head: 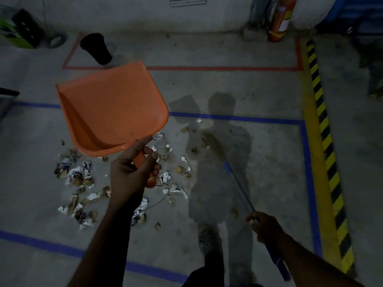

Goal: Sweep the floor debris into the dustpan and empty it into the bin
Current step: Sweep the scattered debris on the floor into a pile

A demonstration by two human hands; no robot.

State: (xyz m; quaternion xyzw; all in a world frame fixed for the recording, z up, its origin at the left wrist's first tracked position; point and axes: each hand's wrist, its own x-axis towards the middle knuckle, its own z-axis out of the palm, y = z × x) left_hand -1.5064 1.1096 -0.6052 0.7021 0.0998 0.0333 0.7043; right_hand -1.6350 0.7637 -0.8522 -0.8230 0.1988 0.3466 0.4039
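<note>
Left hand (132, 168) grips the raised, empty dustpan (112, 106); debris (78, 177) lies at eight o'clock below; right hand (263, 224) grips the broom (238, 183).

We have one view only, a wide-angle camera worn on the head, looking forward and steeply down at the floor (259, 90). Both forearms reach in from the bottom edge, close to the lens; the far wall (145, 15) runs along the top.
</note>
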